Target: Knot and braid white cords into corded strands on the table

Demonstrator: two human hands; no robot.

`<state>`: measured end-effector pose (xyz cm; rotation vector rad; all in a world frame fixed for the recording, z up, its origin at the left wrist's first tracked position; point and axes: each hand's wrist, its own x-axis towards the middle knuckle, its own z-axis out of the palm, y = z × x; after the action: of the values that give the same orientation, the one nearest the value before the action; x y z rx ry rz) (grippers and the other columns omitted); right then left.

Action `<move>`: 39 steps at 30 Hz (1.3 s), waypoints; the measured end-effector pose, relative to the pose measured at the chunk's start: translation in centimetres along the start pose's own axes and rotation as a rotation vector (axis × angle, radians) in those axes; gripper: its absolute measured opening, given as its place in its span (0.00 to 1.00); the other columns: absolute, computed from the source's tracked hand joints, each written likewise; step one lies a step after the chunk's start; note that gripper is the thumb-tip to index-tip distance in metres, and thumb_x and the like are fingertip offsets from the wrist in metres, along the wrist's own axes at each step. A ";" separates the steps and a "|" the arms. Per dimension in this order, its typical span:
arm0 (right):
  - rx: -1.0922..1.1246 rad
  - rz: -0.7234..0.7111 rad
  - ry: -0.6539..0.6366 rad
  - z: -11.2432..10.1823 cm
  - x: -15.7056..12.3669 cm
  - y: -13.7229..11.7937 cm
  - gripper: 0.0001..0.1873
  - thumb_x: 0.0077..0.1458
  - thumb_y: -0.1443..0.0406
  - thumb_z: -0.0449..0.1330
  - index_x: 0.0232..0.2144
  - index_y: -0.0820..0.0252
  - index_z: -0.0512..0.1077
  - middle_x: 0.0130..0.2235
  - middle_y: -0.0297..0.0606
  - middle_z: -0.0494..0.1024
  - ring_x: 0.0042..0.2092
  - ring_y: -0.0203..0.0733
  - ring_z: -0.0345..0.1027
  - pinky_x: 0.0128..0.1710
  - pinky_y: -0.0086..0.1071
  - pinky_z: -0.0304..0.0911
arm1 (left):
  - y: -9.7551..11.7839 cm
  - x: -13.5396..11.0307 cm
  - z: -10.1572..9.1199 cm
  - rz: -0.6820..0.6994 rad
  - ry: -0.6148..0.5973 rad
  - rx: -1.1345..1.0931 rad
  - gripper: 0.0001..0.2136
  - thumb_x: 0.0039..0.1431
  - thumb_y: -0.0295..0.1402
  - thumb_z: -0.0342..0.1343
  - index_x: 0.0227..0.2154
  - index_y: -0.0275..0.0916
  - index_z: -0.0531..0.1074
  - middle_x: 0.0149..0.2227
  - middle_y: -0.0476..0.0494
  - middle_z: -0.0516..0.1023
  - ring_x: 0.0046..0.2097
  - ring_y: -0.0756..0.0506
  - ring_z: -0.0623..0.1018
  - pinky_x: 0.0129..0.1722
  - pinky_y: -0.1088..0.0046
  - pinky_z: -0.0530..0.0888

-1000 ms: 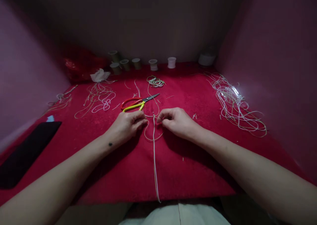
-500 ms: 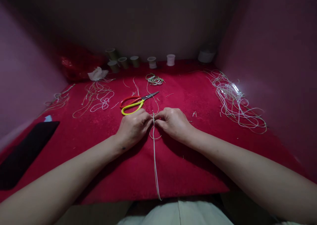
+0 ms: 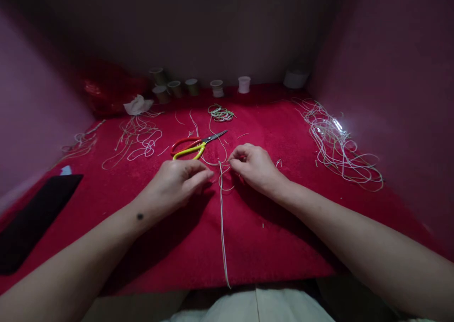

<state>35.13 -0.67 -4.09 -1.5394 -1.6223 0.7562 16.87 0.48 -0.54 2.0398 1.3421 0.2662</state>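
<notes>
A bundle of thin pale cords [image 3: 222,227] runs down the middle of the red cloth to its front edge, with a small knot near the top and a loose loop beside it. My right hand [image 3: 253,166] is just right of the knot, thumb and forefinger pinched on a thin cord end. To the left of the cords, my left hand [image 3: 180,182] has its thumb and fingers closed together; whether a cord lies between them is too small to tell. Scissors [image 3: 198,146] with one red and one yellow handle lie partly open beyond my left hand, blades pointing right.
A coiled green and white braided cord [image 3: 222,113] lies beyond the scissors. Tangled cords [image 3: 340,147] spread at the right, more cords [image 3: 138,140] at the left. Thread spools [image 3: 217,89] line the back. A black flat object [image 3: 39,222] rests at the left edge.
My left hand has drawn away from the knot, back to the left. My right hand has shifted slightly right and away from the cords. The scissors have stayed in place.
</notes>
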 end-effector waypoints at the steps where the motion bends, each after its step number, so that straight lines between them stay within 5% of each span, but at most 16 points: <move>1: 0.085 0.041 0.020 -0.2 0.1 0.0 0.05 0.46 0.71 0.54 0.24 0.63 0.70 0.25 0.35 0.72 0.27 0.32 0.62 0.28 0.27 0.56 | 0.3 -0.3 -0.1 -0.119 -0.167 -0.155 0.14 0.56 0.41 0.51 0.38 0.37 0.71 0.17 0.51 0.71 0.15 0.53 0.65 0.14 0.79 0.61; 3: 0.296 0.125 0.062 -0.5 0.3 0.0 0.03 0.47 0.70 0.56 0.24 0.63 0.68 0.22 0.32 0.69 0.22 0.30 0.58 0.24 0.26 0.54 | 0.5 -0.7 0.3 -0.273 -0.418 -0.469 0.14 0.56 0.38 0.52 0.43 0.36 0.69 0.17 0.51 0.72 0.11 0.54 0.63 0.10 0.82 0.55; 6: 0.618 0.230 0.101 -1.2 0.5 -0.1 0.03 0.47 0.68 0.57 0.24 0.62 0.66 0.18 0.27 0.63 0.16 0.27 0.50 0.16 0.25 0.46 | 0.2 -0.7 1.6 -0.322 -0.570 -0.803 0.09 0.54 0.35 0.54 0.30 0.32 0.70 0.16 0.47 0.72 0.10 0.54 0.63 0.08 0.83 0.57; 8: 0.806 0.297 0.117 -1.8 1.0 0.0 0.02 0.46 0.69 0.57 0.24 0.63 0.66 0.20 0.28 0.66 0.15 0.26 0.49 0.13 0.24 0.42 | 0.0 -0.4 2.3 -0.344 -0.595 -0.926 0.10 0.55 0.34 0.53 0.24 0.31 0.69 0.15 0.46 0.71 0.10 0.54 0.63 0.08 0.80 0.63; 14: 1.156 0.597 0.132 -4.4 2.8 1.2 0.03 0.46 0.73 0.53 0.23 0.64 0.62 0.22 0.32 0.68 0.16 0.24 0.48 0.13 0.22 0.40 | -0.3 -0.4 2.9 -0.347 -0.553 -1.055 0.10 0.58 0.30 0.47 0.26 0.31 0.68 0.17 0.44 0.73 0.11 0.52 0.67 0.11 0.73 0.71; 25: 1.156 0.536 0.224 -7.8 3.8 2.3 0.06 0.46 0.75 0.49 0.22 0.64 0.61 0.20 0.30 0.62 0.18 0.24 0.50 0.14 0.20 0.40 | 0.2 -0.5 2.6 -0.369 -0.504 -0.819 0.08 0.57 0.32 0.47 0.26 0.34 0.66 0.17 0.44 0.73 0.10 0.51 0.67 0.07 0.81 0.63; 32: 1.246 0.498 0.307 -9.6 4.2 3.4 0.07 0.48 0.76 0.47 0.22 0.63 0.59 0.31 0.38 0.73 0.19 0.23 0.50 0.14 0.19 0.44 | 0.4 -0.5 2.7 -0.382 -0.499 -0.775 0.08 0.54 0.34 0.50 0.25 0.35 0.64 0.17 0.46 0.73 0.11 0.51 0.68 0.07 0.81 0.63; 36: 1.062 0.415 0.401 -10.0 4.5 4.1 0.06 0.45 0.74 0.49 0.21 0.61 0.58 0.35 0.40 0.75 0.23 0.26 0.57 0.18 0.22 0.51 | 0.5 -0.6 2.7 -0.387 -0.505 -0.749 0.08 0.54 0.36 0.50 0.25 0.36 0.64 0.17 0.47 0.73 0.12 0.51 0.68 0.08 0.80 0.63; 39: 0.661 0.460 0.467 -10.3 4.8 4.9 0.05 0.45 0.72 0.51 0.21 0.61 0.61 0.31 0.42 0.73 0.25 0.32 0.60 0.21 0.27 0.54 | 0.5 -0.6 1.8 -0.382 -0.495 -0.636 0.10 0.56 0.37 0.50 0.25 0.35 0.66 0.16 0.48 0.71 0.11 0.53 0.65 0.08 0.81 0.62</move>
<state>46.53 3.69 -2.10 -1.4438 -0.5869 0.9595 17.84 -0.89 -1.47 1.1904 1.1134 0.0027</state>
